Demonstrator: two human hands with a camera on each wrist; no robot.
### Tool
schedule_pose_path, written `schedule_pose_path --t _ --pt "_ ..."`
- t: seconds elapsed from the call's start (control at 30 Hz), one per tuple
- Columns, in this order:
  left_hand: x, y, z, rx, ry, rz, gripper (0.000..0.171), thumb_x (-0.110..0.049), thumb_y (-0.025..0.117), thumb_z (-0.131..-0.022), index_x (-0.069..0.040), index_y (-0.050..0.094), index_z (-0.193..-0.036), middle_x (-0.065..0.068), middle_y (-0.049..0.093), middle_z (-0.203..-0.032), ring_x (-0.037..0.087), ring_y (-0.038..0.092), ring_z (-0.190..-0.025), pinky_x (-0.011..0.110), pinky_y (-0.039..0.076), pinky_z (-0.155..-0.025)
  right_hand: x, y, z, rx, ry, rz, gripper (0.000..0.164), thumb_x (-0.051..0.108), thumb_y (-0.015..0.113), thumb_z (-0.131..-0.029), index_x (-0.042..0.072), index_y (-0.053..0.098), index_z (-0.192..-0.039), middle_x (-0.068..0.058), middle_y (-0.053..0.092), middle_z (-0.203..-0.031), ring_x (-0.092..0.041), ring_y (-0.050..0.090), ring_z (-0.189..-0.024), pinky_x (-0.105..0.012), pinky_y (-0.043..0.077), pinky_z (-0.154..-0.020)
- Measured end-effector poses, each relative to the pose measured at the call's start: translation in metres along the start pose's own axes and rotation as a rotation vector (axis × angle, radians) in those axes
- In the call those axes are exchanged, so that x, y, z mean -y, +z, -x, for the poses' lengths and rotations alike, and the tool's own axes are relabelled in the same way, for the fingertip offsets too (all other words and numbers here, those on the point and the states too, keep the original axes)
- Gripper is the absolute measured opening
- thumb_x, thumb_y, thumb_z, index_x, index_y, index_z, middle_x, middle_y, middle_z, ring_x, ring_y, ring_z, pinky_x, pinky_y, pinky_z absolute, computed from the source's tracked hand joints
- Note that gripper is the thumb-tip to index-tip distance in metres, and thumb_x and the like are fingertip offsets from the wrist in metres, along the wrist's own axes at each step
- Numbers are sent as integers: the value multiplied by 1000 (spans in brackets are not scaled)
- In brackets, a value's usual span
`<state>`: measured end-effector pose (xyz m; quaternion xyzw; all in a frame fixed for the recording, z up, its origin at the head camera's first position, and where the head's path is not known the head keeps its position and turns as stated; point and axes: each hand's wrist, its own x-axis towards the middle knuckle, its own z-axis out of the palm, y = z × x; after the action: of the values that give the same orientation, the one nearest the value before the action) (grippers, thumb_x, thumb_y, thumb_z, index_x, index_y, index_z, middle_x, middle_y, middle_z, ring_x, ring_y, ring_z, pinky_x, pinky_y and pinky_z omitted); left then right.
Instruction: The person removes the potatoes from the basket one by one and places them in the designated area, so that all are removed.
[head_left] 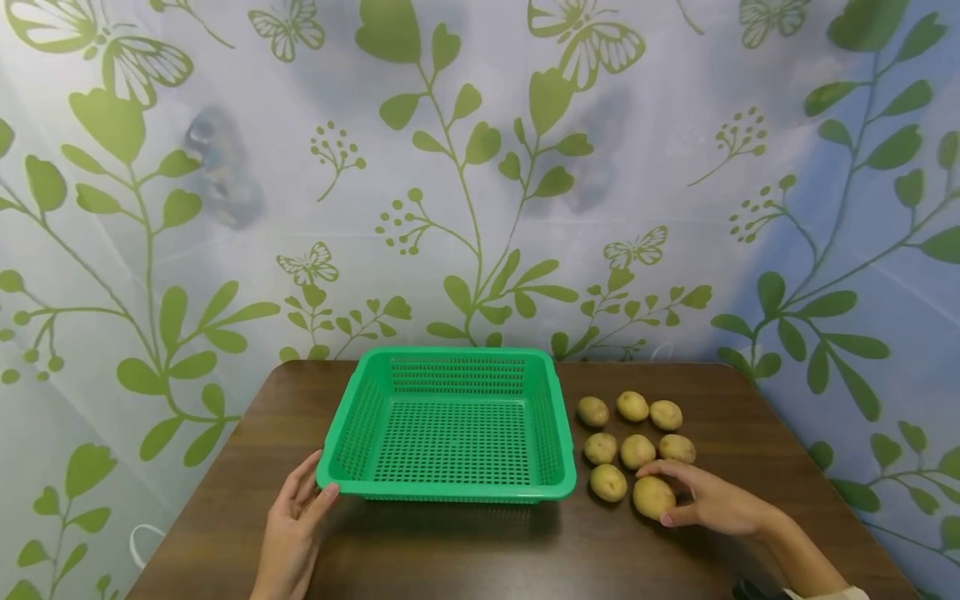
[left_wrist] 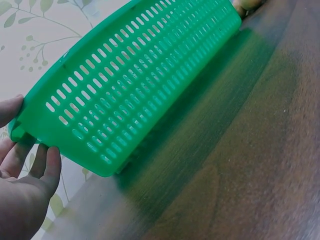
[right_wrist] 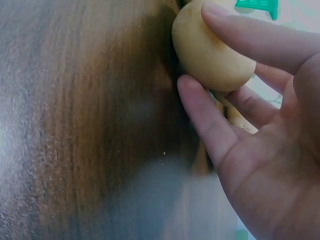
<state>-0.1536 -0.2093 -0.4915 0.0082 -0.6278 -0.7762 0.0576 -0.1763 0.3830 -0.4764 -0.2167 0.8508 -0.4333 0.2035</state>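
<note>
A green plastic basket (head_left: pixel 455 488) with slotted walls and floor holds nothing. My left hand (head_left: pixel 296 523) grips its near left corner; in the left wrist view the thumb lies over the rim (left_wrist: pixel 30 95) and the fingers (left_wrist: pixel 52 165) curl beneath it. To the basket's right lie several yellow-brown potatoes (head_left: pixel 637 451) in loose rows on the table. My right hand (head_left: pixel 712 500) holds the nearest right potato (head_left: pixel 651 498) between thumb and fingers. From the right wrist view this potato (right_wrist: pixel 210 50) shows close to the wood, the thumb on one side and fingertips on the other.
The brown wooden table (head_left: pixel 465 558) ends at the back against a curtain (head_left: pixel 480 167) printed with green leaves and butterflies. A dark object (head_left: pixel 750 590) shows at the bottom edge beside the right sleeve (head_left: pixel 832 593).
</note>
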Motion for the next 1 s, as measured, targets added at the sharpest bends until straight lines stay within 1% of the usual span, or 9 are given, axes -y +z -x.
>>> schedule_pose_path --t 0.13,0.2,0.37,0.47,0.67,0.77,0.87,0.93,1.0 --pt "0 -2 0 -8 -10 -8 63 -8 62 -105 -2 30 -159 -3 56 -145 13 60 -125 28 52 -97 0 -1 -2 -35 -7 21 57 17 74 -97 1 50 -146 -32 44 -144 -51 52 -118 -33 52 -83" --pt "0 -3 0 -7 -6 -8 63 -8 62 -105 -2 30 -159 -3 55 -146 13 60 -125 27 52 -98 0 -2 -3 -48 -7 22 58 18 75 -97 -1 51 -146 -32 45 -143 -48 54 -116 -31 53 -82" --pt "-1 -5 -2 -14 1 -21 61 -8 62 -105 -3 33 -159 -3 56 -146 13 60 -124 28 52 -97 -1 -5 -4 -44 0 -7 59 17 74 -97 -3 50 -147 -31 46 -143 -41 55 -114 -31 54 -81" --pt "-1 -4 -4 -15 0 -26 61 -8 62 -105 -4 34 -159 -2 56 -146 14 60 -124 28 52 -98 -2 -6 -4 -40 4 -15 59 15 74 -97 -4 49 -147 -32 45 -143 -39 56 -112 -31 54 -80" --pt "0 -4 -7 -22 1 -27 61 -9 63 -105 -4 34 -158 -1 57 -145 14 61 -123 29 52 -98 -4 -3 -7 -32 -16 -31 59 12 73 -98 -7 47 -147 -37 43 -143 -41 57 -112 -32 55 -78" --pt "1 -3 -8 -30 -12 -39 62 -10 64 -104 -5 35 -158 5 56 -148 13 61 -123 29 52 -99 -3 -2 -7 -18 -19 -42 58 11 73 -98 -7 46 -147 -38 42 -144 -41 57 -112 -32 56 -78" --pt "-3 -5 -8 -33 -48 -100 66 -15 67 -104 -8 33 -160 12 47 -154 16 57 -127 26 51 -98 1 -5 -8 -3 -23 -16 58 13 72 -99 -8 46 -147 -37 44 -143 -41 58 -112 -32 56 -79" --pt "-10 -7 -10 -19 -66 -184 70 -20 68 -104 -13 29 -162 14 39 -158 20 51 -133 21 50 -95 6 -11 -9 7 -28 11 58 14 72 -99 -8 47 -146 -35 47 -139 -42 59 -110 -33 57 -79" --pt "-22 -10 -15 13 -49 -293 75 -23 68 -104 -16 23 -164 14 32 -162 28 42 -139 15 47 -92 13 -19 -12 15 -31 43 57 14 72 -99 -8 47 -146 -34 49 -137 -45 60 -110 -34 57 -79"
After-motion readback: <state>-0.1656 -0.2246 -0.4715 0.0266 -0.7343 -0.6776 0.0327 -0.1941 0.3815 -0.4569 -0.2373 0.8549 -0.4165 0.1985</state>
